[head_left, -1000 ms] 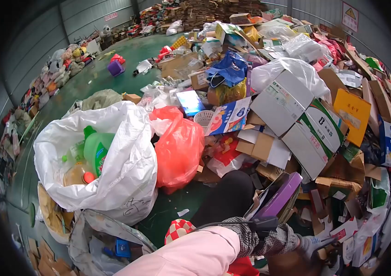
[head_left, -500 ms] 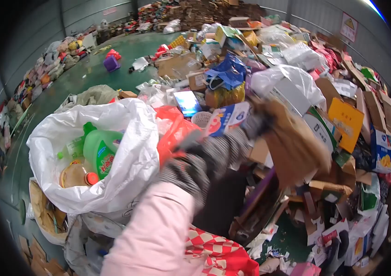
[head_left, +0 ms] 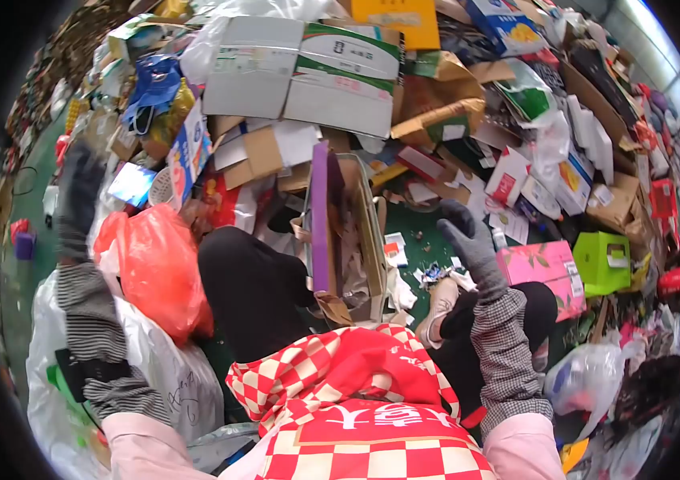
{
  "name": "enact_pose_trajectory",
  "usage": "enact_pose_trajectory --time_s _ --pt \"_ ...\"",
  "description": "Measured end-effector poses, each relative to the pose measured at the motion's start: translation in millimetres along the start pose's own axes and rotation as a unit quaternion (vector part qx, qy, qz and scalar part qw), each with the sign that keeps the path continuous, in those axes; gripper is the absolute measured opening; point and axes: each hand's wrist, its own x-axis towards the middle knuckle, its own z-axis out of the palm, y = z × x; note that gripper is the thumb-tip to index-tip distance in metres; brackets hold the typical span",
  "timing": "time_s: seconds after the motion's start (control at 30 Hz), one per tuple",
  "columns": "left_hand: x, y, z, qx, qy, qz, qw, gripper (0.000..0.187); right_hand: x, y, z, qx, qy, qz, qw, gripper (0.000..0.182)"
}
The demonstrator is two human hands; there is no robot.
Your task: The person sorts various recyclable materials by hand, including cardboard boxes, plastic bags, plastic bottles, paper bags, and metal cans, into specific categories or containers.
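My left hand (head_left: pixel 78 200), in a dark glove, is raised at the far left beside a red plastic bag (head_left: pixel 152 268); motion blur smears its fingers. Below its forearm stands a white woven sack (head_left: pixel 184 376) with green plastic showing inside. My right hand (head_left: pixel 468 244), in a grey glove, hovers above the floor with fingers apart and nothing in them. Close to it lies a pink floral box (head_left: pixel 544 280). Between my knees an opened box with a purple side (head_left: pixel 322 216) stands upright. A grey-white carton (head_left: pixel 300 76) lies flat on the pile ahead.
Mixed cardboard and packaging surround me in front and to the right. A lime-green box (head_left: pixel 602 264) and a stuffed clear plastic bag (head_left: pixel 588 376) lie at the right. Paper scraps litter the green floor (head_left: pixel 428 232) near my shoe (head_left: pixel 438 308).
The view has swung right and down. A gloved hand held out a brown cardboard-like piece earlier; neither hand visibly holds it now. My hands are now apart, one at each side.
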Motion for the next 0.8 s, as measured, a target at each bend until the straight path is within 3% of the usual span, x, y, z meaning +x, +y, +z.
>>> enact_pose_trajectory --time_s 0.07,0.1,0.13,0.17,0.2,0.27,0.3,0.43,0.47,0.57,0.6,0.63,0.67,0.7,0.77,0.8 --pt "-7.3 -62.9 118.9 0.153 -0.023 -0.068 0.986 0.044 -11.8 11.3 -10.0 -0.005 0.013 0.013 1.0 0.042" --pt "-8.8 -67.9 154.5 0.004 -0.042 -0.104 0.994 0.048 -16.9 18.0 -16.5 0.007 0.027 0.018 0.999 0.042" --pt "-14.3 -107.5 206.8 0.262 -0.1 -0.156 0.947 0.057 -23.3 11.4 -26.1 0.016 0.052 0.032 0.998 0.042" --pt "-23.1 -144.7 236.3 0.251 -0.112 -0.142 0.951 0.073 -28.4 1.4 -38.4 0.025 0.076 0.045 0.996 0.042" --pt "-28.1 -177.6 254.5 0.228 -0.156 -0.205 0.939 0.08 -30.6 0.1 -55.6 0.029 0.093 0.036 0.995 0.042" --pt "-31.0 -206.2 288.6 0.322 -0.211 -0.235 0.893 0.093 -38.1 -27.4 -80.3 0.075 0.136 0.026 0.987 0.04" --pt "-28.9 -213.8 302.4 0.433 -0.219 -0.195 0.852 0.1 -41.2 -43.1 -92.7 0.067 0.149 0.023 0.986 0.039" --pt "-15.1 -247.0 315.4 0.497 -0.221 -0.276 0.792 0.098 -41.7 -50.4 -148.3 0.105 0.188 0.051 0.975 0.035" --pt "-10.6 -235.6 324.5 0.483 -0.21 -0.303 0.794 0.094 -36.1 -36.7 -160.5 0.126 0.201 0.059 0.97 0.035" --pt "-0.9 -298.3 290.8 0.387 -0.142 -0.198 0.889 0.091 -6.6 42.8 -189.2 0.133 0.211 0.126 0.96 0.033" --pt "1.8 -288.9 300.0 0.348 -0.134 -0.231 0.899 0.089 4.2 94.4 -192.8 0.115 0.185 0.117 0.969 0.031" --pt "3.8 -276.4 308.2 0.309 -0.126 -0.262 0.906 0.087 18.0 126.5 -188.0 0.181 0.168 0.161 0.956 0.026" --pt "4.6 -281.1 306.3 0.233 -0.12 -0.255 0.931 0.086 31.6 158.3 -182.9 0.242 0.156 0.207 0.935 0.02" --pt "5.9 -287.1 301.3 0.155 -0.112 -0.247 0.95 0.085 51.6 175.9 -168.5 0.38 0.149 0.298 0.863 0.013" --pt "4.5 -292.7 298.5 0.118 -0.129 -0.223 0.959 0.085 90.0 237.5 -150.8 0.521 0.023 0.322 0.79 0.011" --pt "5.2 -292.8 297.3 0.101 -0.135 -0.211 0.963 0.085 110.8 249.3 -134.4 0.457 0.122 0.381 0.794 0.016"
